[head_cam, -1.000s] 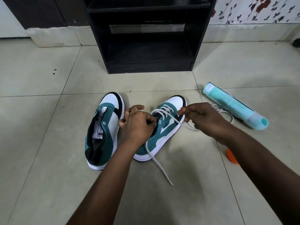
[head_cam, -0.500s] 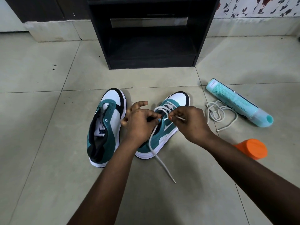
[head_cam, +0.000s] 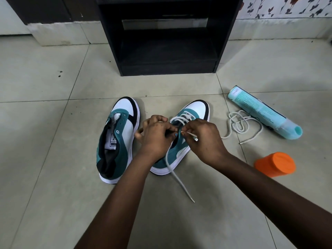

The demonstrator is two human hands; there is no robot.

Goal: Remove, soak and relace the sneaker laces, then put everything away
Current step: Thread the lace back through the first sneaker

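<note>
Nearest, a free end of the white lace (head_cam: 179,182) trails from the right-hand sneaker (head_cam: 181,141) toward the camera across the tiled floor (head_cam: 53,194). Over that shoe the hands meet: the left hand (head_cam: 156,135) curls its fingers at the eyelet edge, apparently steadying the upper, and the right hand (head_cam: 203,139) pinches the other lace tip just beside it, seemingly about to feed it through an eyelet. The lower rows near the toe are already laced. To the right, an orange cup (head_cam: 274,164) lies near the right forearm. Just left of the hands, the second sneaker (head_cam: 116,139) sits unlaced, its eyelets bare. Farther right, its loose lace (head_cam: 240,124) lies coiled, touching a teal tube (head_cam: 260,114) on its side. Beyond stands a black cabinet (head_cam: 168,42).

As I judge it, the risks are a skipped or wrong eyelet, since fingers hide the holes, uneven ends if one side is pulled too far, and the forearm bumping the cup.
</note>
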